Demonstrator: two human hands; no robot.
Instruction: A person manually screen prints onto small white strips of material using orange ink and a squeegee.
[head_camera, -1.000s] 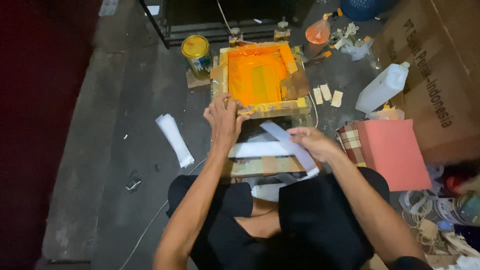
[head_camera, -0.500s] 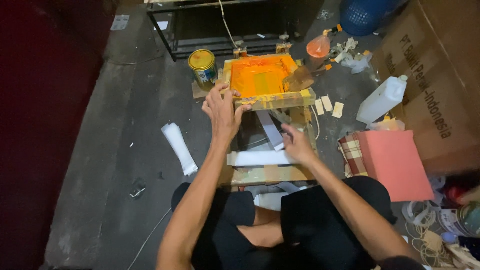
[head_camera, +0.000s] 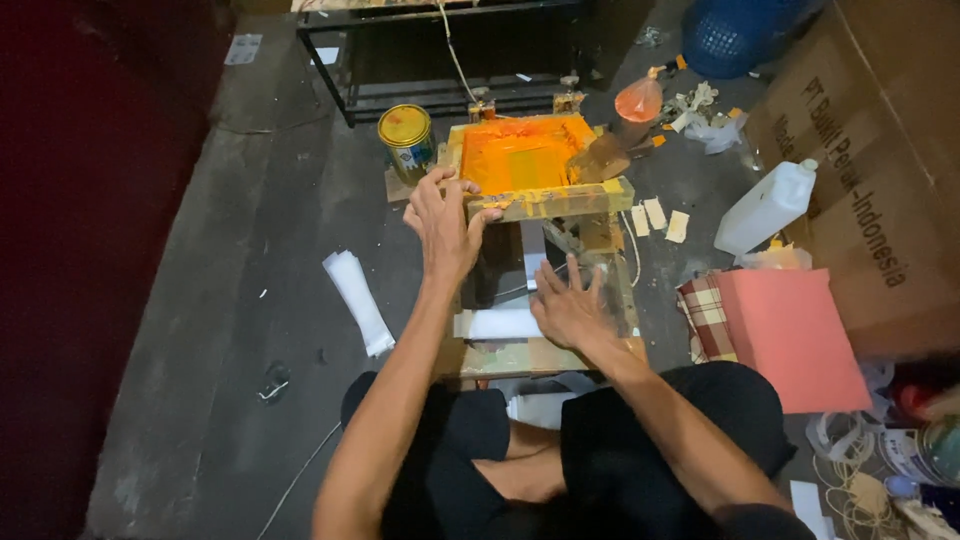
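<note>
I see bare floor (head_camera: 250, 300) off the printing board's left edge, broken only by a white paper stack (head_camera: 357, 300). The right edge is hemmed by a pink folder (head_camera: 790, 335); a paint can (head_camera: 405, 135) blocks the far-left corner.

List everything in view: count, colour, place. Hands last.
Printing frame: one, orange-inked, floor centre.
Paint tin: one, yellow lid, left of the frame.
White strip: one, under the raised frame.
White sheet stack: one, floor, left.
Plastic jug: one, white, right.
Pink sheet: one, lower right.
Cardboard box: one, brown, far right.
Left hand: grips the frame's near edge.
Right hand: flat on the board.
</note>
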